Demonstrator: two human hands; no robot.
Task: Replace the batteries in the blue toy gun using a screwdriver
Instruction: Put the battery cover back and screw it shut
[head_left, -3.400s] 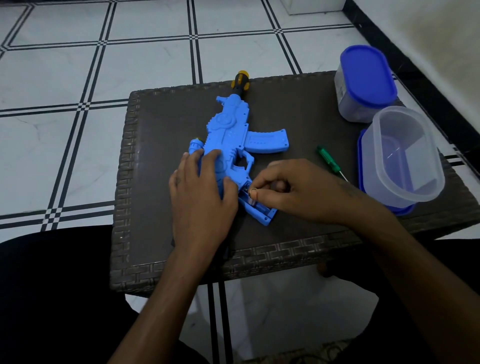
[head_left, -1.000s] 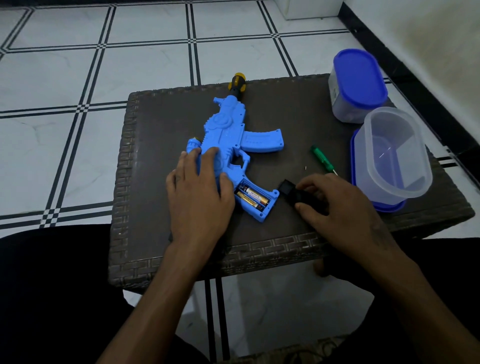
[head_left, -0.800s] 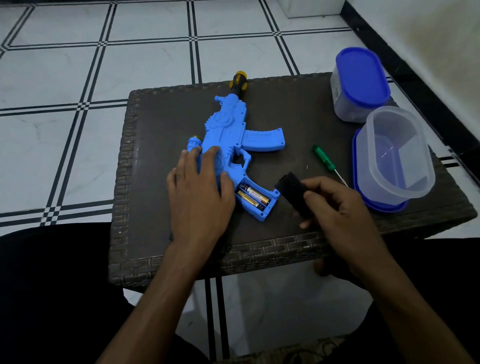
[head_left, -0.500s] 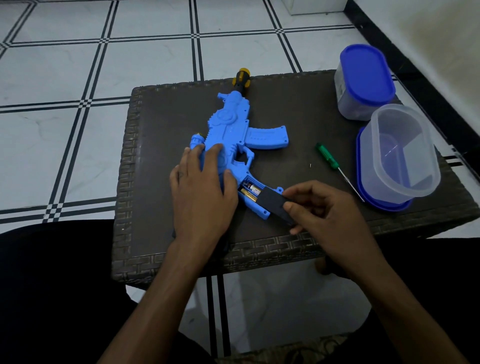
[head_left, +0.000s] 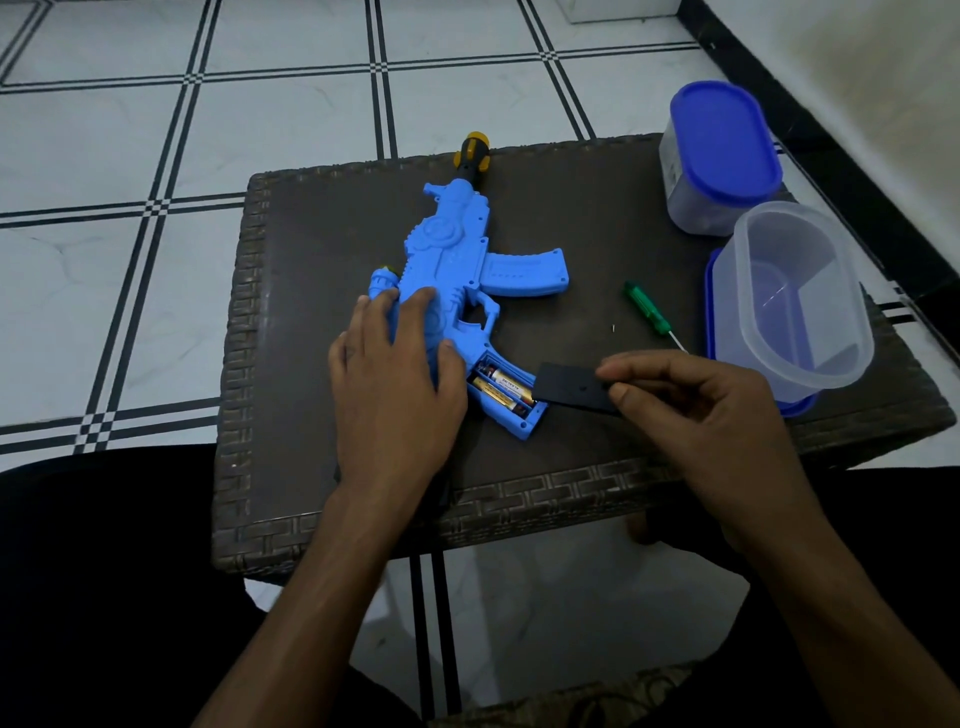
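A: A dark woven bench (head_left: 322, 249) stands on white tiled floor; the blue toy gun (head_left: 457, 260) lies flat on it, pinned under the left hand (head_left: 395, 384), whose fingers are spread straight.

B: The right hand (head_left: 696, 410) pinches the black cover (head_left: 569, 387) beside the open grip, batteries (head_left: 501, 389) showing (two seated); it should probably line up the cover squarely, then fetch the green screwdriver (head_left: 649, 314) nearby.

The left hand (head_left: 395, 384) covers the rear of the gun (head_left: 457, 260). The cover's (head_left: 569, 387) right end is hidden under the right hand's fingers (head_left: 631, 371), and so is the screwdriver's (head_left: 647, 314) tip. The battery (head_left: 506, 384) print is too small to read. The speck (head_left: 614, 328) on the bench (head_left: 322, 291) is too small to name.
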